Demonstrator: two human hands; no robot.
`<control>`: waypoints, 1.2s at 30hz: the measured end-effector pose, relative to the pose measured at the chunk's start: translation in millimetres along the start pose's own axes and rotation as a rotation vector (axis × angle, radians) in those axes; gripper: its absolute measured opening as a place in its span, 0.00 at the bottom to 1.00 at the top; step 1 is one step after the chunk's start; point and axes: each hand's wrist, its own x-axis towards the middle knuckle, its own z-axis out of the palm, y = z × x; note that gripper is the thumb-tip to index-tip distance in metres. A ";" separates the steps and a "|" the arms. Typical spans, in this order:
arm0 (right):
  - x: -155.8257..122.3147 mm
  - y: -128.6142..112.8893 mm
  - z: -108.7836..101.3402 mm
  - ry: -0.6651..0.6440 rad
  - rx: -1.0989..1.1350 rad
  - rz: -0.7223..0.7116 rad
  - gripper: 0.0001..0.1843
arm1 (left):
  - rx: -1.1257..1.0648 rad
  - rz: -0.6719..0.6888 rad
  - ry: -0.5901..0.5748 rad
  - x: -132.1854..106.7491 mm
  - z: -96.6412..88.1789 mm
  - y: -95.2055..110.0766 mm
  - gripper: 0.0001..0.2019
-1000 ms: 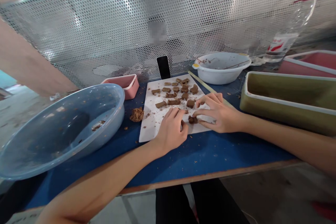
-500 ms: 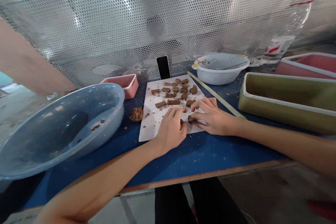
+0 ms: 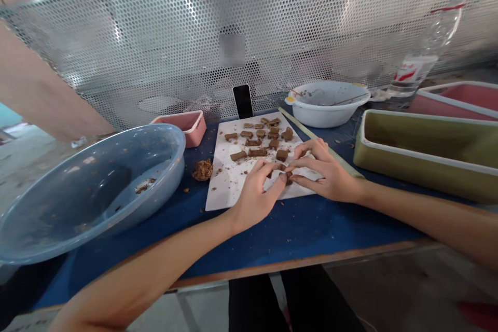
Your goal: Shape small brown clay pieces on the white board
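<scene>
I am working the left hand (image 3: pixel 258 198) and the right hand (image 3: pixel 330 174) together over the near right part of a white sheet (image 3: pixel 226 194). Both grips are narrowing onto one small brown clay-like piece (image 3: pixel 289 177), with thumbs and forefingers pinching it from left and right and partly hiding it. Beyond the hands, shaped brown pieces (image 3: pixel 238 155) are lying in loose rows among crumbs. A rough brown lump (image 3: pixel 203 170) is sitting on the blue tabletop (image 3: pixel 295 236), just left of the sheet, near a large blue basin (image 3: pixel 89 241). A pale stick (image 3: pixel 342 162) is lying along the sheet's right side, and a phone (image 3: pixel 243 101) is leaning upright at its far edge.
</scene>
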 end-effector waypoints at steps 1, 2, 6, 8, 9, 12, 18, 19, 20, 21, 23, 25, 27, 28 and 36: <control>0.0 0.3 -1.2 0.024 0.013 -0.001 0.07 | -0.089 -0.027 -0.014 -0.1 0.8 2.5 0.15; 0.1 0.4 -2.0 0.041 0.019 -0.002 0.07 | -0.173 -0.051 -0.022 0.0 1.9 3.9 0.17; 1.6 -0.8 -3.2 0.066 0.026 -0.008 0.06 | -0.445 -0.165 -0.019 1.5 7.1 3.1 0.24; 2.6 -1.9 -3.7 0.068 0.026 -0.023 0.06 | -0.524 -0.217 -0.027 2.4 8.2 2.0 0.26; 3.1 -2.4 -4.0 0.067 0.024 -0.030 0.06 | -0.546 -0.233 -0.030 2.7 8.3 1.5 0.26; 3.8 -3.3 -5.5 0.058 0.017 -0.046 0.07 | -0.542 -0.246 -0.024 3.0 8.2 -1.6 0.27; 2.9 -4.3 -6.9 0.041 -0.030 -0.076 0.14 | -0.451 -0.210 0.022 2.5 8.9 -7.4 0.24; 2.4 -4.2 -6.8 0.044 -0.046 -0.076 0.11 | -0.445 -0.197 0.032 2.5 8.8 -6.4 0.24; 1.9 -4.1 -6.8 0.049 -0.060 -0.070 0.10 | -0.439 -0.185 0.040 2.6 8.5 -5.1 0.24; 1.5 -4.1 -6.8 0.058 -0.068 -0.064 0.10 | -0.433 -0.174 0.046 2.7 8.2 -3.7 0.23; 1.2 -4.7 -7.5 0.067 -0.071 -0.063 0.10 | -0.417 -0.164 0.069 2.5 7.7 -2.1 0.24; 1.7 -6.2 -9.1 0.063 -0.064 -0.069 0.10 | -0.415 -0.185 0.117 1.9 7.5 -3.1 0.24; 2.9 -8.3 -11.2 0.056 -0.054 -0.054 0.06 | -0.423 -0.202 0.176 0.6 7.8 -6.4 0.23; 3.4 -9.2 -12.1 0.050 -0.049 -0.037 0.03 | -0.427 -0.198 0.195 -0.2 8.0 -8.2 0.22; 2.9 -4.4 -7.1 -0.040 -0.074 0.047 0.11 | -0.361 -0.129 0.174 -4.7 8.3 -7.9 0.14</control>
